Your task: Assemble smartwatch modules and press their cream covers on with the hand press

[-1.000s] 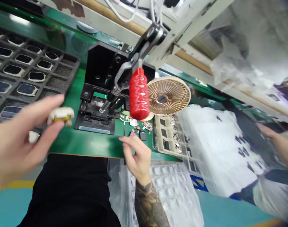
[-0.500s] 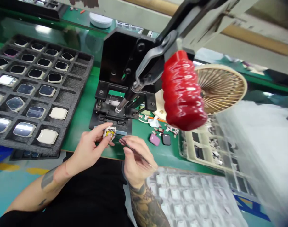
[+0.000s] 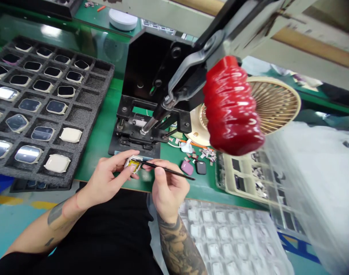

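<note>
Grey foam tray (image 3: 81, 113), at left, compartments holding dark-faced watch-shaped units and two pale ones. Left hand (image 3: 104, 181): thumb and fingers closed about one small white case (image 3: 136, 167), yellow inside, above the bench's near edge, just before the black press (image 3: 134, 131). Right hand (image 3: 170, 187): fingers pinching one slim black tool (image 3: 174, 172), tip at the case; contact cannot be told. Purple piece (image 3: 187, 167), black piece (image 3: 201, 167), side by side. Red handle (image 3: 233, 109), ribbed, partly covering a round fan (image 3: 279, 103).

The left fingers (image 3: 123, 175) partly hide the small white case (image 3: 135, 164).
</note>
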`<state>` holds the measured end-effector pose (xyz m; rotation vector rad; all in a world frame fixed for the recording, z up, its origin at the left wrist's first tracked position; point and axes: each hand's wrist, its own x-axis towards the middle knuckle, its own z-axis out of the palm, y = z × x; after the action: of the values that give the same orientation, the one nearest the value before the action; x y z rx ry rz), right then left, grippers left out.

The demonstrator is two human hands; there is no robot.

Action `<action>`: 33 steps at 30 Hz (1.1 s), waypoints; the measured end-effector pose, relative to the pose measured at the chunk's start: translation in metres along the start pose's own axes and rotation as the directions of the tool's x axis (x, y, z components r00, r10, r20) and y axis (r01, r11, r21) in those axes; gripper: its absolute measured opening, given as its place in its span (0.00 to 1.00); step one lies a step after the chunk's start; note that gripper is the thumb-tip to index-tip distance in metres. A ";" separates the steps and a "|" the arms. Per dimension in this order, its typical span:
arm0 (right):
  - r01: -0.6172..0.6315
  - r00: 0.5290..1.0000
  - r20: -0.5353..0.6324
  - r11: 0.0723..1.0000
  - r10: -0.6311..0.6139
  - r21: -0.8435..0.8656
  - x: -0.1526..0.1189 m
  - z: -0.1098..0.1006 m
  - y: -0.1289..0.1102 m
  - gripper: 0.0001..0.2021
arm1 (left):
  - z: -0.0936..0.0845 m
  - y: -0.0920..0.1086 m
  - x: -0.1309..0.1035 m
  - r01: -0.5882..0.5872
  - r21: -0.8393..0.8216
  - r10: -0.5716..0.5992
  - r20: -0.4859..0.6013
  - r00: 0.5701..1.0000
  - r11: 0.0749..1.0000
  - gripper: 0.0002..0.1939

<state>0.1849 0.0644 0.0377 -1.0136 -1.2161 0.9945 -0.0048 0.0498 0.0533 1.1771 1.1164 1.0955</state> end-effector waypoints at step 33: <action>0.131 0.545 -0.365 0.506 -0.755 -0.853 0.051 -0.193 -0.065 0.10 | 0.014 0.003 0.006 0.108 0.158 -0.107 -0.018 0.994 0.981 0.19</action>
<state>0.3842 0.0835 0.0989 -1.3794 -1.1058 -0.4994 0.0100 0.0543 0.0562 1.2215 1.2786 0.9432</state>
